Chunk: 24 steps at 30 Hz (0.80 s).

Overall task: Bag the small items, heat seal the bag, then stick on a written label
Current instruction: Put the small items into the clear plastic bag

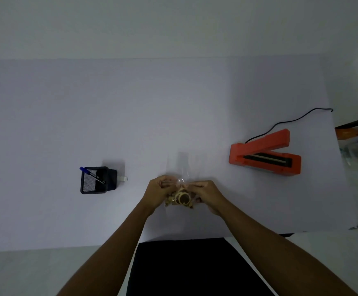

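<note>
A clear plastic bag point(181, 167) stands between my hands near the table's front middle, its empty upper part reaching away from me. Small beige and brown items point(182, 199), one a round ring shape, sit in its lower end. My left hand point(158, 194) pinches the bag on the left and my right hand point(206, 195) pinches it on the right. An orange heat sealer point(265, 153) lies to the right with its arm raised. A small white label piece point(123, 178) lies beside the pen holder.
A black mesh pen holder point(97, 180) with a blue pen point(90, 173) stands to the left. The sealer's black cable point(289, 121) runs to the table's right edge. The white table point(131, 114) ends close in front of me.
</note>
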Each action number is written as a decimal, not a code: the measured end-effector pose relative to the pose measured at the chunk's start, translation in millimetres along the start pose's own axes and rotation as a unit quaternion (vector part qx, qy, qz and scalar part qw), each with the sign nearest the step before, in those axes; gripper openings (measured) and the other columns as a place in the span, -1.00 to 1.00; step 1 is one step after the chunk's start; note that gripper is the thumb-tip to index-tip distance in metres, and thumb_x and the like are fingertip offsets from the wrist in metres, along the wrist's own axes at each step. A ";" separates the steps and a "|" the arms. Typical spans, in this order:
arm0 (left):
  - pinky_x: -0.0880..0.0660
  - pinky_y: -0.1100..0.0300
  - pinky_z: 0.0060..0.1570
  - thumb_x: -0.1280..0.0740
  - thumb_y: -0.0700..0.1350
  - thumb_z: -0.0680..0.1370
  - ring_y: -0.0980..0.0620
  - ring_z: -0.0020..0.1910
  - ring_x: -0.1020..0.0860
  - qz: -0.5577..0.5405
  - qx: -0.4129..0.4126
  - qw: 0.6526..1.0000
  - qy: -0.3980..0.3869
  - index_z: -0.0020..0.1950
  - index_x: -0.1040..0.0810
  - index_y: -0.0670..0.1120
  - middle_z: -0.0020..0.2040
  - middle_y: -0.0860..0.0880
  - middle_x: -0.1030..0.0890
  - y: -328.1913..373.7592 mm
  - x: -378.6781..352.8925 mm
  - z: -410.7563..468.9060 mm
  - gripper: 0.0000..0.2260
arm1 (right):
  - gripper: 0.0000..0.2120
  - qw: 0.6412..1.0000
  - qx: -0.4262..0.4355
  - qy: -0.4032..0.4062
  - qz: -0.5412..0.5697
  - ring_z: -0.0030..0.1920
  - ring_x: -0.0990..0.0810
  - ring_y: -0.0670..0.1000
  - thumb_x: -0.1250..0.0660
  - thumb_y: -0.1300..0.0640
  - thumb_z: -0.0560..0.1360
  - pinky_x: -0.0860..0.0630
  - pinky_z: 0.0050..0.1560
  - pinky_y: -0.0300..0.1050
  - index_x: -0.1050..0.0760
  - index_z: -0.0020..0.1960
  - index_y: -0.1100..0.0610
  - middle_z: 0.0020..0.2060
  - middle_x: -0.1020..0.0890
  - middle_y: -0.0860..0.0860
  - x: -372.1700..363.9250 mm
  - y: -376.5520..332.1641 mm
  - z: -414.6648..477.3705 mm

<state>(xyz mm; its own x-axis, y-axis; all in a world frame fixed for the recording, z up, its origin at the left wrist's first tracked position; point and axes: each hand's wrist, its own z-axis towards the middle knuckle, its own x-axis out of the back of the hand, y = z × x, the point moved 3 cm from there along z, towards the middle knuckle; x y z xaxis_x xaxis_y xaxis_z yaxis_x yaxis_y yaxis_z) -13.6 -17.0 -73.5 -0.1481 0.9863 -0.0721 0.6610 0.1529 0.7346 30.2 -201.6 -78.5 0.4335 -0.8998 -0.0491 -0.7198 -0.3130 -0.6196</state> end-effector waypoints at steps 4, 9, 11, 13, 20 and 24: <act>-0.59 0.12 -0.18 -0.51 -0.19 0.44 -0.02 -0.23 -0.67 0.005 0.005 1.000 0.017 -0.09 -0.68 -0.14 -0.18 -0.15 -0.71 -0.7 5.0 3.0 -0.92 | -0.82 1.000 0.012 -0.005 0.003 -0.20 -0.65 -0.05 -0.51 0.05 0.44 -0.47 -0.28 -0.17 -0.72 -0.04 0.15 -0.20 -0.73 0.08 6.1 -2.5 -1.9; -0.57 0.13 -0.20 -0.49 -0.13 0.46 -0.02 -0.25 -0.65 0.022 0.006 1.000 0.002 -0.13 -0.69 -0.13 -0.22 -0.14 -0.70 -3.5 10.8 4.5 -0.92 | -0.87 0.999 0.023 -0.012 -0.020 -0.20 -0.67 -0.06 -0.48 0.10 0.48 -0.53 -0.28 -0.19 -0.73 -0.03 0.14 -0.17 -0.75 0.10 8.7 -6.8 -1.2; -0.59 0.14 -0.20 -0.47 -0.18 0.48 -0.02 -0.24 -0.66 0.015 0.005 1.000 0.002 -0.05 -0.69 -0.17 -0.20 -0.15 -0.71 -2.6 11.9 4.6 -0.91 | -0.85 0.999 0.024 -0.011 -0.018 -0.19 -0.69 -0.01 -0.45 0.11 0.50 -0.56 -0.26 -0.17 -0.72 -0.02 0.18 -0.16 -0.75 0.15 10.1 -7.0 -0.7; -0.62 0.11 -0.16 -0.45 -0.21 0.50 -0.05 -0.23 -0.67 0.011 0.006 1.000 0.002 0.00 -0.69 -0.19 -0.17 -0.18 -0.72 -2.5 12.5 5.4 -0.89 | -0.82 1.000 0.020 -0.009 -0.021 -0.18 -0.71 0.01 -0.45 0.10 0.51 -0.58 -0.24 -0.16 -0.72 -0.01 0.19 -0.15 -0.75 0.16 12.0 -6.3 -0.7; -0.59 0.14 -0.32 -0.48 -0.19 0.47 -0.10 -0.30 -0.63 0.086 0.005 0.995 0.053 -0.07 -0.72 -0.20 -0.19 -0.21 -0.71 -8.1 18.9 8.3 -0.91 | -0.88 1.000 -0.019 0.016 -0.002 -0.34 -0.66 0.06 -0.48 0.22 0.48 -0.63 -0.28 -0.08 -0.69 -0.09 0.29 -0.30 -0.72 0.13 17.3 3.2 3.6; -0.56 0.12 -0.35 -0.48 -0.18 0.47 -0.04 -0.41 -0.58 0.128 -0.014 0.990 0.049 -0.10 -0.73 -0.12 -0.26 -0.11 -0.71 -11.2 16.2 9.2 -0.94 | -0.88 0.999 -0.019 0.010 -0.033 -0.38 -0.68 0.08 -0.47 0.24 0.47 -0.61 -0.33 -0.10 -0.65 -0.07 0.30 -0.29 -0.70 0.17 15.9 3.2 3.8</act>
<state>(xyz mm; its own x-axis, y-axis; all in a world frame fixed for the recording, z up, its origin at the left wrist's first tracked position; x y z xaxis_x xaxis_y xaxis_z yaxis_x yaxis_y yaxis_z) -16.7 -2.2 -89.0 -0.0493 0.9819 0.1831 0.6652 -0.1044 0.7393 36.9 -215.8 -84.3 0.4705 -0.8824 0.0060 -0.7105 -0.3829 -0.5904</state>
